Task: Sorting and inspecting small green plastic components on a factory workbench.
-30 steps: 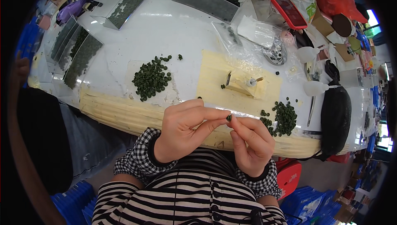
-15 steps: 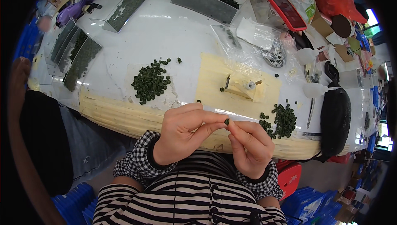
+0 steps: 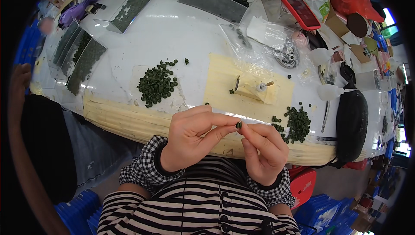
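Head view: my left fingers [image 3: 222, 122] pinched a green piece [image 3: 238, 125], nearer me than the yellow block [image 3: 250, 89]; my right fingers [image 3: 254, 134] met that piece, grip unclear. A green pile [image 3: 156, 84] lay left of the block.

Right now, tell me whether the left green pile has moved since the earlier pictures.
No. Against the yellow sheet, the left green pile lies where it did, still to the sheet's left.
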A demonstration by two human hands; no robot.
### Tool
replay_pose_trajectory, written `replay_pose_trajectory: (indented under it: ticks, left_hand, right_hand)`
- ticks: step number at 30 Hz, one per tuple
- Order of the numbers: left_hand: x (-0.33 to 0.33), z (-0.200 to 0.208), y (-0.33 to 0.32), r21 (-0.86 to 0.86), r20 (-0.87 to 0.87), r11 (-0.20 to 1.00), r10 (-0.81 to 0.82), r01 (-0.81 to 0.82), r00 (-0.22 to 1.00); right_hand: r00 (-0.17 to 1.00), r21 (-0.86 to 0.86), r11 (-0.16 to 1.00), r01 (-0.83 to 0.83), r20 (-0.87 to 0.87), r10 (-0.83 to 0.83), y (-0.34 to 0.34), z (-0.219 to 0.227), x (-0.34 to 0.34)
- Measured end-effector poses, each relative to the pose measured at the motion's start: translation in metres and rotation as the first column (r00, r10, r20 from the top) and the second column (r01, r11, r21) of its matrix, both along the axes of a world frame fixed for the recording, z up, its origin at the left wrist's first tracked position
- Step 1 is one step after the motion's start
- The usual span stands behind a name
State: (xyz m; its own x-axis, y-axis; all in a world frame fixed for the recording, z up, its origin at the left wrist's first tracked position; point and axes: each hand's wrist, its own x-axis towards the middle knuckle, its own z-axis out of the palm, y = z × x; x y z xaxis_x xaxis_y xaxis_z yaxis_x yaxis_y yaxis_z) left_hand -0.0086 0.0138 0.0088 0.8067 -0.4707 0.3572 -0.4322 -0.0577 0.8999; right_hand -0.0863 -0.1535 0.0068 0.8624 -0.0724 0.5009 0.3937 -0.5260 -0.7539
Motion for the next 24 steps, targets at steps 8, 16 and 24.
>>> replay_pose_trajectory:
  ticks: [8,16,24]
  left_hand:
    - [-0.0019,-0.0008,0.0002,0.008,0.010,1.000,0.017,-0.018,1.000]
    - [-0.0021,0.0003,0.0017,0.004,-0.001,1.000,0.018,-0.018,1.000]
    - [-0.0040,-0.0009,0.0003,0.000,-0.001,1.000,0.024,-0.024,1.000]
  right_hand:
    - [1.000,-0.005,1.000,0.011,0.007,-0.011,0.0015,-0.0021,-0.0007]
    - [1.000,-0.002,1.000,0.015,0.002,-0.015,0.0027,-0.0023,-0.0006]
    - [0.999,-0.022,0.999,0.034,0.030,-0.033,0.0035,-0.0045,-0.0012]
